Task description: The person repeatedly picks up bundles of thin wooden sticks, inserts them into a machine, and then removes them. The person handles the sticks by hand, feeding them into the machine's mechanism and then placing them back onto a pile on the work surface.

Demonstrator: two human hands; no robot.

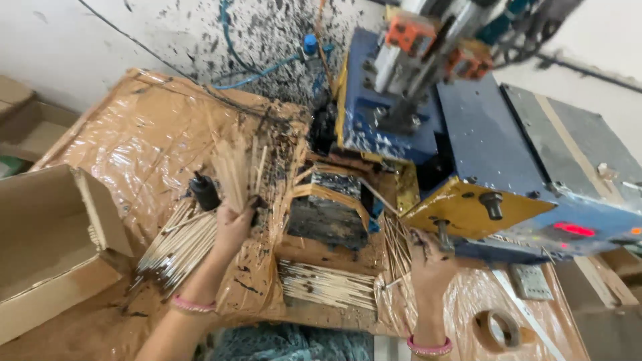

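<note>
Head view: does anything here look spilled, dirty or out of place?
Yes. Black splatter covers the white wall behind the blue machine, and dark stains mark the plastic sheet. Thin sticks lie in loose piles.

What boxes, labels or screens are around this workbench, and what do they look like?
Cardboard box: far left, open, plain brown, flaps spread.
Display: small glowing red readout on the blue machine's front, at right.
Tape roll: bottom right on the plastic sheet, round, brownish.
Switch plate: grey rectangle beside the tape roll.
Left hand holds a bundle of thin sticks; right hand is at the machine's yellow plate.
</note>
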